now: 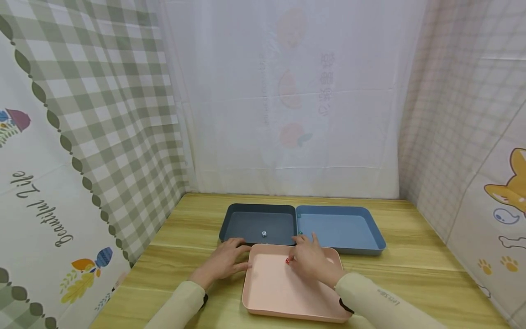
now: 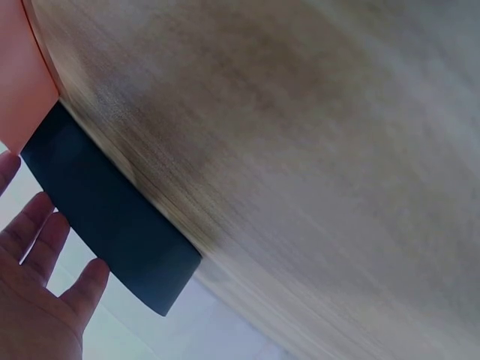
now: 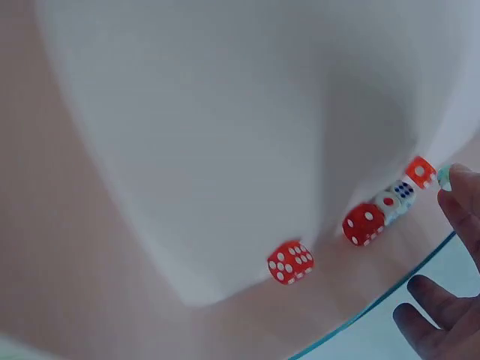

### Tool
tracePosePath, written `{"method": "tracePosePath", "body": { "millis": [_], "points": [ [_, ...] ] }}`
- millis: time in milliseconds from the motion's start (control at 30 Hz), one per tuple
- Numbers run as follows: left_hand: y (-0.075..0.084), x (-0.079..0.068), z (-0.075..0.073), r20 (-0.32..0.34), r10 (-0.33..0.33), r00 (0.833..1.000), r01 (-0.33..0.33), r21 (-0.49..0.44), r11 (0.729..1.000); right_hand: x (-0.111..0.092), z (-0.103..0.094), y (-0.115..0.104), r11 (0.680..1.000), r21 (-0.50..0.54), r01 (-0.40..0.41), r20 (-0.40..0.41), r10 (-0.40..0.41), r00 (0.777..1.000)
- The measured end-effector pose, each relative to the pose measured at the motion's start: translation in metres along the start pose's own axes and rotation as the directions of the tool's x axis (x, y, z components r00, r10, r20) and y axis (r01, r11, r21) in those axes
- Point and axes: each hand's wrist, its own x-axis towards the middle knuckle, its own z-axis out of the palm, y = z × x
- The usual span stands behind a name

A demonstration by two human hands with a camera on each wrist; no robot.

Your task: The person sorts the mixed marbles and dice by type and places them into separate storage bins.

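My right hand (image 1: pixel 310 259) is over the far part of the pink tray (image 1: pixel 283 292). In the right wrist view, its thumb and index finger pinch a small whitish-green die (image 3: pixel 444 178), partly hidden by the fingertips; the other fingers are spread. Along the tray wall beside it lie several dice, among them a red die (image 3: pixel 421 172), a white die with blue dots (image 3: pixel 404 190), a larger red die (image 3: pixel 364 224) and another red die (image 3: pixel 291 262) farther off. My left hand (image 1: pixel 223 260), fingers extended, is at the pink tray's far left corner, with its thumb by the wall.
Behind the pink tray stand a dark navy tray (image 1: pixel 246 223) holding a white die (image 1: pixel 264 233) and a blue tray (image 1: pixel 341 226) with small green dice (image 1: pixel 301 233) near its left wall. All stand on a wood-grain table (image 1: pixel 415 269) between hanging cloths (image 1: pixel 287 173).
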Motion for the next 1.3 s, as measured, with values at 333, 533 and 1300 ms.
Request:
{"method": "tracePosePath", "body": {
  "millis": [333,533,1300],
  "points": [
    [0.0,-0.001,0.001,-0.016,-0.009,1.0,0.009,-0.019,1.0,0.009,-0.017,0.019,0.978,0.196,-0.068,-0.048,0.079,0.996],
    [0.0,-0.001,0.001,-0.015,-0.011,1.0,0.011,-0.011,1.0,0.009,-0.026,0.032,0.965,0.236,-0.114,-0.072,0.135,0.988],
    [0.002,-0.001,0.001,-0.02,0.001,1.0,-0.001,-0.01,1.0,-0.003,-0.024,0.115,0.879,0.333,-0.342,-0.074,0.386,0.92]
  ]
}}
